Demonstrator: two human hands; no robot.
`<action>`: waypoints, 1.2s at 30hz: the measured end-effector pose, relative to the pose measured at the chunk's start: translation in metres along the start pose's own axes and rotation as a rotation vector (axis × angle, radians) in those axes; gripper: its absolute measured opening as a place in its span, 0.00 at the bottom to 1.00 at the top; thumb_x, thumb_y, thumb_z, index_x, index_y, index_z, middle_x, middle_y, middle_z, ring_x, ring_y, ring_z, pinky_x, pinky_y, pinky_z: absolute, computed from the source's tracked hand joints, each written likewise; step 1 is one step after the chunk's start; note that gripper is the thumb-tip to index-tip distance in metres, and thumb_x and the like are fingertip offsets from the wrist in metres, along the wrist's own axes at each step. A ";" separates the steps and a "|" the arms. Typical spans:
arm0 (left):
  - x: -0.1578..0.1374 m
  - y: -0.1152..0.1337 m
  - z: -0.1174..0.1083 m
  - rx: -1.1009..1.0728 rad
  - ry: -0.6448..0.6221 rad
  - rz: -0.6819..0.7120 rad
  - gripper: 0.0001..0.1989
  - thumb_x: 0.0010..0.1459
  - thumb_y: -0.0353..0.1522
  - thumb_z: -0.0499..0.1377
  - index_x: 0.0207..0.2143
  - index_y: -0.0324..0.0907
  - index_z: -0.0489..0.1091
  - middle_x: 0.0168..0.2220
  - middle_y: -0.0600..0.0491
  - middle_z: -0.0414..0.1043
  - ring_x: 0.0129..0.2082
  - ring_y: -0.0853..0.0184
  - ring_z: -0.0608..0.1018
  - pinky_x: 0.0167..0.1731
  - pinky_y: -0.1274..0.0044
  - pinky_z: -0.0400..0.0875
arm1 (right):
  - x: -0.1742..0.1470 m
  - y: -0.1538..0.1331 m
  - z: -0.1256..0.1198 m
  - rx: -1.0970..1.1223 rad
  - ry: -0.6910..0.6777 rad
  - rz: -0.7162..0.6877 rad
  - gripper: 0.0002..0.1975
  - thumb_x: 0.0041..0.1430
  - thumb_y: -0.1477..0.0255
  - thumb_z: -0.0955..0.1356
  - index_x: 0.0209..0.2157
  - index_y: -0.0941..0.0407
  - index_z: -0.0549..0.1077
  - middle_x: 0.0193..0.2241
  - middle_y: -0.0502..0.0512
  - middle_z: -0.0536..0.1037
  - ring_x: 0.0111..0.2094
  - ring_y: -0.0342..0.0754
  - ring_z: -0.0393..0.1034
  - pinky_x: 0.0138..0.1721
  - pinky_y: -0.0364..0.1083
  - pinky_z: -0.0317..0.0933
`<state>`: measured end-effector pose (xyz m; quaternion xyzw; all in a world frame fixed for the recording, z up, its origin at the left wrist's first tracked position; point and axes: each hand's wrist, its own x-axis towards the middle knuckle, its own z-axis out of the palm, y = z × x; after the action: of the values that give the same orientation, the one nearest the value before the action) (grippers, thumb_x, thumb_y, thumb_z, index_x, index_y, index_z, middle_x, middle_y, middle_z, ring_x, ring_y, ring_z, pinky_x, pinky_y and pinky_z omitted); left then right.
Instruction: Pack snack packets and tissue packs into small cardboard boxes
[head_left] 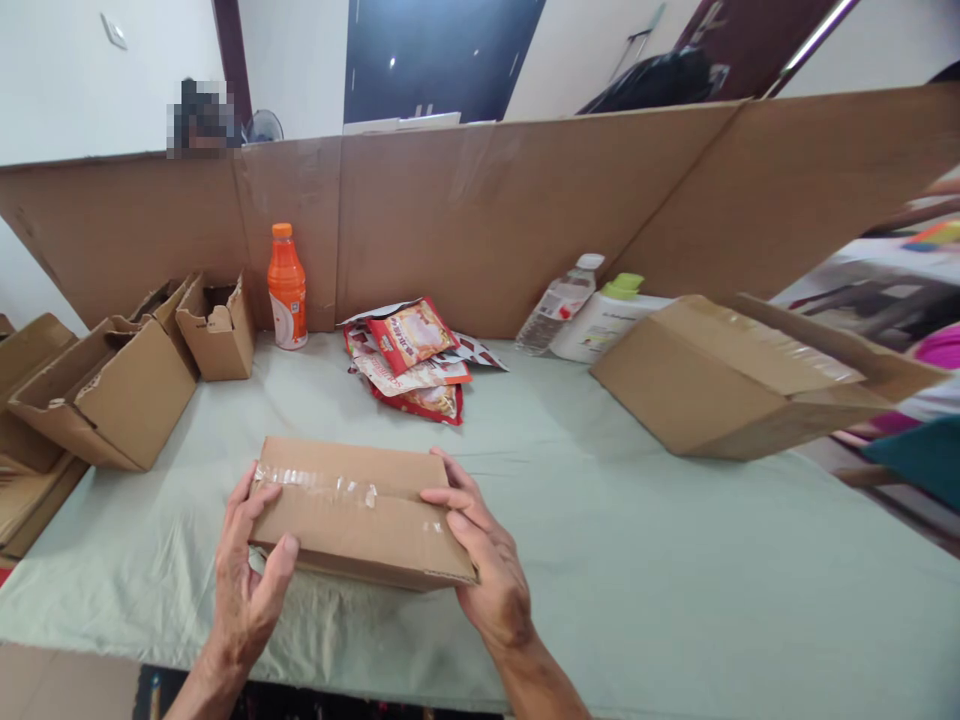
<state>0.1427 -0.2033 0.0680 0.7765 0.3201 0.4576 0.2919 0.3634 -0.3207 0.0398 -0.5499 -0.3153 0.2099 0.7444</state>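
Note:
A small taped cardboard box [352, 515] lies near the front edge of the table, between my two hands. My left hand [251, 550] grips its left end, thumb along the front edge and fingers over the top corner. At the opposite end, my right hand [480, 545] is wrapped round the right side, with fingertips on the top face. Clear tape runs along the box's upper face. Behind it lies a pile of red and white snack packets [412, 355], touched by neither hand.
An orange drink bottle [287, 290] stands at the back left, beside several open cardboard boxes [112, 390]. Towards the right, a clear bottle [559, 305] and a white bottle with green cap [607, 320] lean near a large open carton [720, 385]. A cardboard screen [420, 220] borders the table's rear.

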 end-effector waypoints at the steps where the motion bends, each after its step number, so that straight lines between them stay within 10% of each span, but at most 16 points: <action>1: -0.001 0.000 0.000 0.003 0.000 0.000 0.18 0.66 0.40 0.57 0.57 0.49 0.69 0.66 0.43 0.64 0.67 0.48 0.66 0.60 0.53 0.67 | 0.000 0.000 -0.001 -0.002 -0.002 -0.002 0.14 0.62 0.58 0.68 0.37 0.50 0.83 0.69 0.54 0.65 0.71 0.63 0.52 0.68 0.60 0.47; 36: 0.008 0.023 0.059 -0.030 -0.373 0.223 0.26 0.65 0.35 0.60 0.64 0.51 0.63 0.70 0.39 0.55 0.70 0.46 0.63 0.59 0.52 0.70 | -0.018 -0.023 -0.110 -0.174 0.111 -0.065 0.21 0.59 0.48 0.69 0.39 0.49 0.83 0.67 0.57 0.68 0.69 0.66 0.57 0.67 0.61 0.53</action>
<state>0.2041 -0.2210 0.0647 0.8739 0.1660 0.3400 0.3051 0.4274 -0.4152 0.0361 -0.6126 -0.3081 0.1270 0.7167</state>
